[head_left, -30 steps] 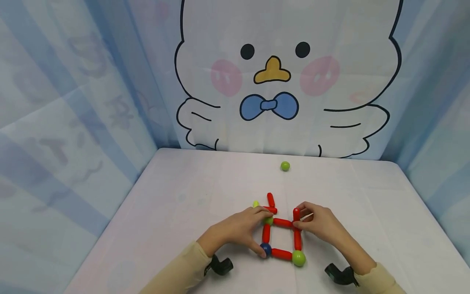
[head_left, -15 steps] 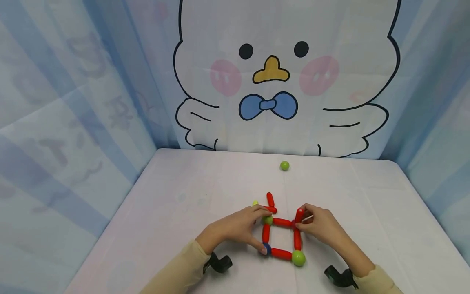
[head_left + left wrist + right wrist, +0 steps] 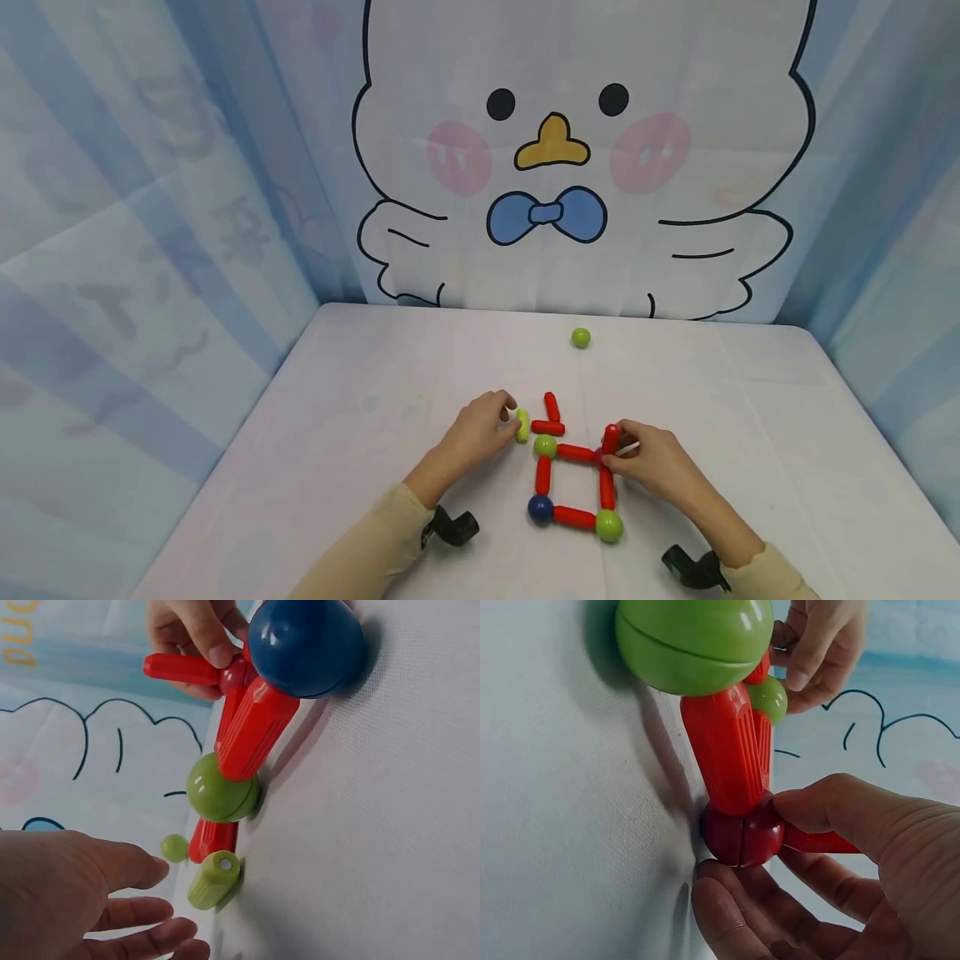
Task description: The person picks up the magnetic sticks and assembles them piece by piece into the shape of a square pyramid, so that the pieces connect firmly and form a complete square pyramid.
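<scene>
A square of red rods joined by balls lies on the table: a blue ball [image 3: 540, 509] at near left, a green ball [image 3: 609, 526] at near right, another green ball [image 3: 545, 447] at far left, and a dark red ball [image 3: 742, 832] at far right. My right hand [image 3: 660, 462] grips that red ball between thumb and fingers; a red rod [image 3: 611, 437] stands up from it. My left hand [image 3: 476, 437] is beside a short yellow-green rod [image 3: 522, 425], fingers loosely bent; the left wrist view shows a gap between them.
Two loose red rods, one upper [image 3: 552, 406] and one lower [image 3: 548, 427], lie just beyond the square. A loose green ball [image 3: 581, 337] sits near the table's far edge. Printed curtains [image 3: 225, 208] enclose the back and sides of the white table [image 3: 390, 367].
My left hand has let go of the square's left side, at the blue and green balls, and moved up and left to the yellow-green rod. The upright red rod has tilted slightly right.
</scene>
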A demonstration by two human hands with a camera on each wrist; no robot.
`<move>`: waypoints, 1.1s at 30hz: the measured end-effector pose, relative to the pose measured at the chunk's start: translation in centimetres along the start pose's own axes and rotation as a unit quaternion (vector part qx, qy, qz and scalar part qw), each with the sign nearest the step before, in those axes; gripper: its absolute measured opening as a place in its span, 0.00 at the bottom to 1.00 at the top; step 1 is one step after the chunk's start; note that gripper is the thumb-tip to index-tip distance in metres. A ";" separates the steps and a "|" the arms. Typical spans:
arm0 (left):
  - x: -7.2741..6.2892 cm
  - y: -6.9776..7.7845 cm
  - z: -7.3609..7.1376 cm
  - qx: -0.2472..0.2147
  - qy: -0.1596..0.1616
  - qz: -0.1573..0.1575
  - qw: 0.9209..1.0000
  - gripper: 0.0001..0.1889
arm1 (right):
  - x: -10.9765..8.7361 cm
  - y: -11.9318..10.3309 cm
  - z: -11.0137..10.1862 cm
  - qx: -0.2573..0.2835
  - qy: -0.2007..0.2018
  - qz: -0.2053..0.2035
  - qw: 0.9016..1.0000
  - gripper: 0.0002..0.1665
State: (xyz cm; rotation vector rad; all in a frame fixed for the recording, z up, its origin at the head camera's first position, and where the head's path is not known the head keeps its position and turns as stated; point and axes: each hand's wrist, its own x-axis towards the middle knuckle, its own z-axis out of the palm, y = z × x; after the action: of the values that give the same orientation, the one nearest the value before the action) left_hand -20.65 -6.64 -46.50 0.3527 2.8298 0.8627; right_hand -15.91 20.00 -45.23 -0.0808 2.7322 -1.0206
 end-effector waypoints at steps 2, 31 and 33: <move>0.3 0.2 0.2 0.012 0.001 -0.008 1.000 0.18 | 0.1 0.0 0.0 -0.002 0.000 0.002 1.000 0.24; 3.6 2.4 0.6 0.154 -0.043 0.116 0.980 0.12 | -0.1 -0.2 0.2 0.006 0.011 0.004 1.000 0.21; 3.3 2.4 0.3 0.093 -0.045 0.095 0.990 0.12 | -0.1 -0.2 0.2 0.007 0.016 0.001 1.000 0.19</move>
State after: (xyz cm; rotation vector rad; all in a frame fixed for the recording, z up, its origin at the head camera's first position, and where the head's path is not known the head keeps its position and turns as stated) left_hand -23.28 -3.63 -45.68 0.6786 2.8330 0.5960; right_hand -15.72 19.74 -45.27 -0.0607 2.7526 -1.0497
